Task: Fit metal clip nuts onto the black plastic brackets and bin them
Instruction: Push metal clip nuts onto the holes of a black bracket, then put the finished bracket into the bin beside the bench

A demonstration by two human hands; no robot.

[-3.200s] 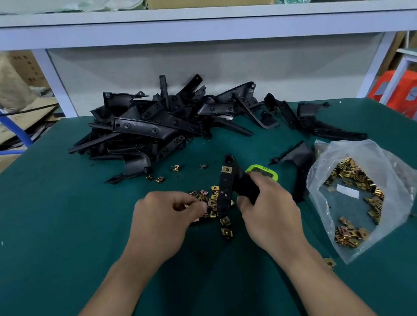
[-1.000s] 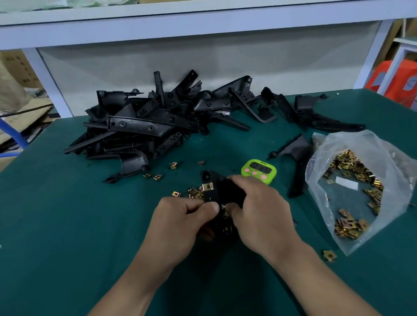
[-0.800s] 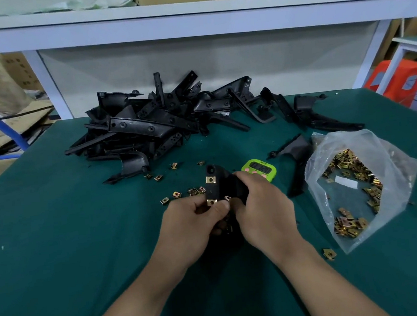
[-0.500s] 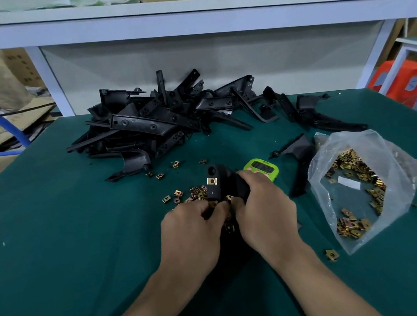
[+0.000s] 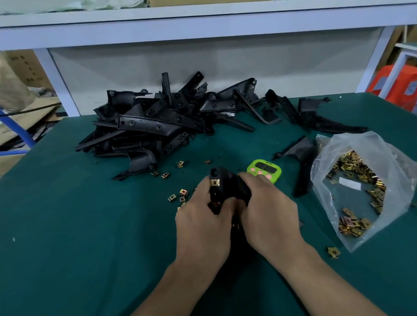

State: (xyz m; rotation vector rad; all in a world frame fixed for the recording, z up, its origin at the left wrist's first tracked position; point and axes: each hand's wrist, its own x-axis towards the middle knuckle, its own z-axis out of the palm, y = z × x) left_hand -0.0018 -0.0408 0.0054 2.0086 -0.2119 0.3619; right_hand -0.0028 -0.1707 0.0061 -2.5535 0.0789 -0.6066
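— While I tag this one from the remote desk: any readable text?
— None I can use. The green timer (image 5: 264, 170) has a dark display and pink buttons, but the digits are too small. The white label (image 5: 349, 184) inside the bag (image 5: 394, 165) looks blank to me. There's dark print on the cardboard box (image 5: 28, 70) far left, blurred.
— Hands?
— Both forearms come in from the bottom edge, knuckles up, hands side by side over the counter (image 5: 71, 247). The left hand (image 5: 203, 224) curls round the lower part of the bracket (image 5: 226, 186), thumb across its face. The right hand (image 5: 268, 213) wraps the bracket's right side, fingers curled over it. Neither is spread.
— Where's the task thing?
— It's held over mid-counter, top end poking up between the hands. One clip nut (image 5: 215, 182) sits on it near the top. I see a second glint by the left thumb and can't tell if it's seated.
— Materials?
— The bracket is matt black plastic with a rounded tip and a hole in it. The loose nuts (image 5: 178, 195) are small, square, shiny gold metal, scattered just left of the hands. There are more in the clear crinkled bag, and one stray nut (image 5: 333, 251) near its front corner. A pile of brackets (image 5: 163, 126), long and angular, lies at the back. A lone bracket (image 5: 301, 159) lies between timer and bag. The counter top is dark green and looks felt-like.
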